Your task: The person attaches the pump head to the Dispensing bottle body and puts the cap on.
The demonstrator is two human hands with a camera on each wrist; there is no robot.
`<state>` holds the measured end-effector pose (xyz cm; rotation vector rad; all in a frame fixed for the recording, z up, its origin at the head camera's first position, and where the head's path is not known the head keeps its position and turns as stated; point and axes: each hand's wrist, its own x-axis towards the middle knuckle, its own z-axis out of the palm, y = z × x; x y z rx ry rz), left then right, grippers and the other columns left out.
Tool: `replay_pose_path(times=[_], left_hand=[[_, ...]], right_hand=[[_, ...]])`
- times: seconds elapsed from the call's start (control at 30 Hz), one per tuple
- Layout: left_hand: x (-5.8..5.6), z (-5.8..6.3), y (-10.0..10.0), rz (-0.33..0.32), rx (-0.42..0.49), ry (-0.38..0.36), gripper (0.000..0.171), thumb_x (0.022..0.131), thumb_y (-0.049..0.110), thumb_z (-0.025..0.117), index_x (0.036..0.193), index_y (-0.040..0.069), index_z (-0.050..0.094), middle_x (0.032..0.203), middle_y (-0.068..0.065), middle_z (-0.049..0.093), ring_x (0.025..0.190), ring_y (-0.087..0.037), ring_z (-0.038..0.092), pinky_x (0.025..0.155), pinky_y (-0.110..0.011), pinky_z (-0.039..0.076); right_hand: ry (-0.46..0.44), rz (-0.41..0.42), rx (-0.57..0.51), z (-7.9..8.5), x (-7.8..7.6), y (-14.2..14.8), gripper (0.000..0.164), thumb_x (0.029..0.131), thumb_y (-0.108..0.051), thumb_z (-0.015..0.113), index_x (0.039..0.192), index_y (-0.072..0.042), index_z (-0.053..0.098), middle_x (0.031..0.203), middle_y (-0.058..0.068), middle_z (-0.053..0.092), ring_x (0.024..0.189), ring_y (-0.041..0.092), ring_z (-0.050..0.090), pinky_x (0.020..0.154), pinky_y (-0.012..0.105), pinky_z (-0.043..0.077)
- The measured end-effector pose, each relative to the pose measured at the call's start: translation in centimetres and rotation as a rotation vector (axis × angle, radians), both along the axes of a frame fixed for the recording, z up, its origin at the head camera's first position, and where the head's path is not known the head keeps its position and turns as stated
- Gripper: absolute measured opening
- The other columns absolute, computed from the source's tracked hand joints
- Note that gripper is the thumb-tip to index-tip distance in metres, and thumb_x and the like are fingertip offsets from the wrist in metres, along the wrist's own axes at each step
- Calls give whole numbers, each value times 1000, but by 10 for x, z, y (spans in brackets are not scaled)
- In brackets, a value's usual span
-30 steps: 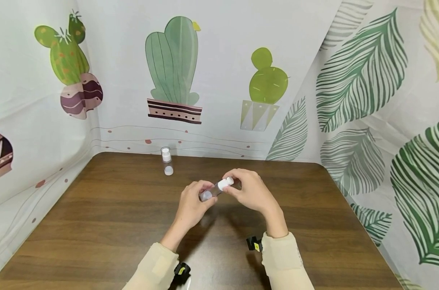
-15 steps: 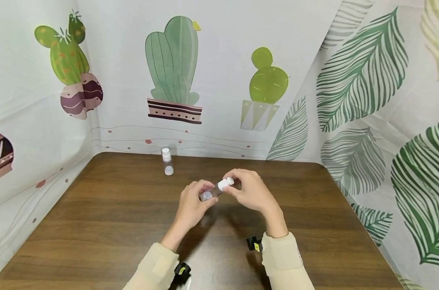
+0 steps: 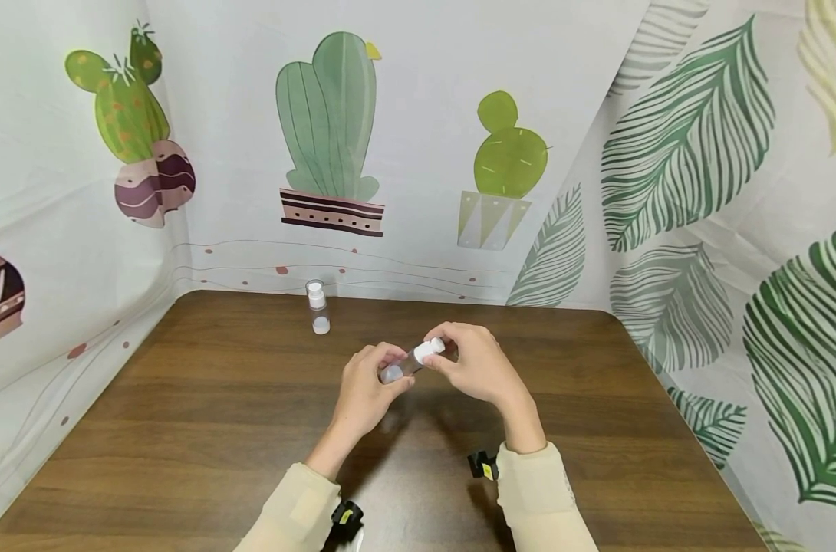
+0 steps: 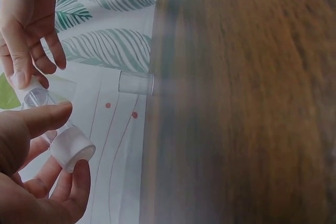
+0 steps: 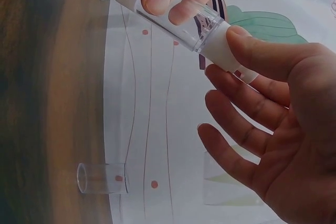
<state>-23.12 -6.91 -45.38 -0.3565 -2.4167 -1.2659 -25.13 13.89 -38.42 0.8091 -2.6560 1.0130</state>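
Note:
A small clear pump bottle (image 3: 395, 374) with a white base and a white pump top (image 3: 428, 350) is held tilted above the table, its pump end up and to the right. My left hand (image 3: 364, 387) grips the clear body near the base, with thumb and fingers on opposite sides. At the other end, my right hand (image 3: 483, 364) pinches the white pump top between thumb and forefinger. The right wrist view shows the right hand's other fingers spread loosely below the white collar (image 5: 219, 48). A clear tubular cap (image 5: 102, 178) sits apart on the table.
Another bottle (image 3: 319, 310), with a clear cap over its white pump, stands upright near the back edge of the brown wooden table (image 3: 183, 429). A white cloth (image 3: 418, 153) printed with cacti and leaves hangs behind and beside the table.

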Motion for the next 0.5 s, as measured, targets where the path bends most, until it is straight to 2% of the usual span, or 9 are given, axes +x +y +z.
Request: replay_pose_path(times=[0.17, 0.33, 0.5], left_hand=[[0, -1, 0, 2, -4, 17, 36, 76, 16, 97, 105, 16, 74, 100, -2, 73, 92, -22, 64, 84, -42, 45], [1, 1, 0, -5, 11, -15, 38, 76, 14, 97, 106, 16, 74, 102, -1, 73, 94, -22, 64, 85, -42, 45], [1, 1, 0, -3, 16, -19, 38, 77, 13, 96, 108, 16, 74, 103, -2, 73, 95, -23, 65, 87, -43, 45]], right_hand=[[-9, -4, 1, 0, -1, 0, 18, 91, -19, 86, 105, -14, 76, 89, -9, 71, 78, 9, 64, 73, 31, 53], [-42, 26, -19, 0, -2, 3, 18, 93, -20, 85, 107, -15, 75, 92, -9, 71, 82, 13, 66, 76, 36, 57], [-74, 61, -50, 1, -2, 13, 30, 91, -17, 86, 119, -15, 74, 102, -7, 75, 95, 17, 71, 86, 38, 58]])
